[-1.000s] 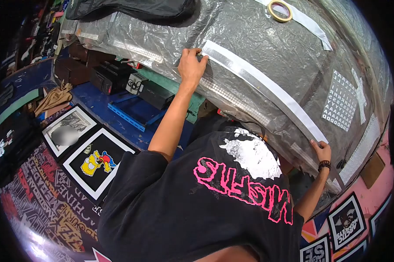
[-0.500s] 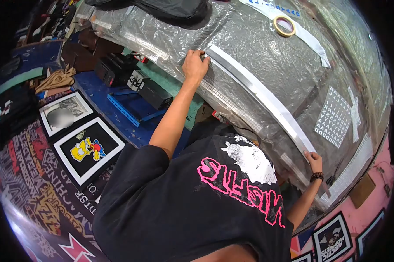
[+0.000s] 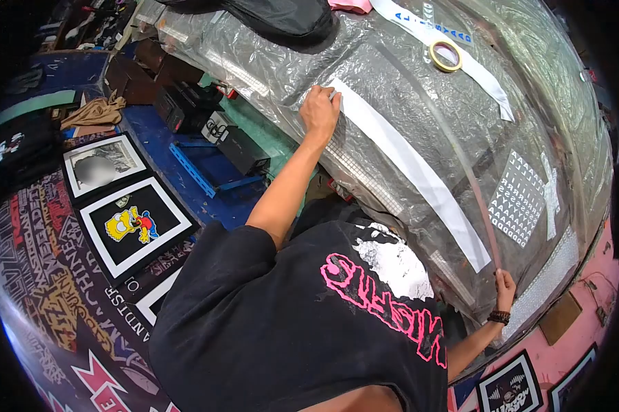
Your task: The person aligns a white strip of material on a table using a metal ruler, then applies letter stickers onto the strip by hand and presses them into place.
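A long white strip (image 3: 412, 165) lies slantwise on the plastic-covered table. At its upper left end is my left hand (image 3: 321, 112), its fingers closed on the strip's corner. My right hand (image 3: 505, 290), with a beaded bracelet on the wrist, pinches the lower end of a long, narrow, see-through strip (image 3: 464, 154). This clear strip runs up the table beyond the white one, apart from it. Right of it lies a sheet of white letters (image 3: 517, 199).
A tape roll (image 3: 446, 56) rests by another white band (image 3: 484, 81) with blue letters. A black bag (image 3: 289, 17) lies at the table's far side. At left are framed pictures (image 3: 132, 225), a blue bench (image 3: 141, 130) and black boxes (image 3: 244, 150).
The clear strip was on top of the white strip and now lies beyond it. My right hand has come off the white strip's lower end, holding the clear one. The view has shifted.
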Available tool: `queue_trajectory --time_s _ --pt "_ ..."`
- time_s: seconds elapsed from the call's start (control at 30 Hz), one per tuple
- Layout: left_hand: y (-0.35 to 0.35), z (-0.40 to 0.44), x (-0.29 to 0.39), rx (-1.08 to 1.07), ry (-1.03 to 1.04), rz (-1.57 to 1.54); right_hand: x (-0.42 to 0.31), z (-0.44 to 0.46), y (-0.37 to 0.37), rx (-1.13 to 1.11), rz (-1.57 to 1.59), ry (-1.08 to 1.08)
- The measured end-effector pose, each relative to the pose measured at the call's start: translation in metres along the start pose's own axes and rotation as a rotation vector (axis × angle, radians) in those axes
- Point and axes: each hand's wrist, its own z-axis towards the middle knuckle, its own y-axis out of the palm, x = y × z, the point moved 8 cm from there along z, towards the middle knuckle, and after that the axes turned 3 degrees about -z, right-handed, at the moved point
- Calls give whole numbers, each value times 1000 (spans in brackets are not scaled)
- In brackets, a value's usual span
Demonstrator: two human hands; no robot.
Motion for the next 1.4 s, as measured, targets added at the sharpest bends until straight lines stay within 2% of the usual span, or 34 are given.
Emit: queue_trajectory --time_s 0.37,0.47,0.6,0.7,0.77,0.97,1.07,1.13,1.23,1.4 --pt "6 0 7 -21 -50 48 54 -23 17 51 76 88" --pt "5 0 9 -19 -68 81 68 -23 21 61 87 31" --pt "10 0 12 0 -9 133 75 -26 23 56 116 68" --pt "11 -2 17 49 59 171 73 -26 27 111 130 -12" --pt "11 -3 17 75 96 184 68 -30 28 104 184 49" --pt "13 -1 17 74 157 150 65 -32 33 149 249 49" --pt "4 -2 21 86 154 124 84 -29 34 146 269 5" --pt "9 -2 16 -28 46 194 88 -30 35 145 275 0" --pt "7 -2 20 -55 7 191 86 -34 36 131 250 7" --pt "5 -4 20 -37 5 162 92 -32 39 126 217 39"
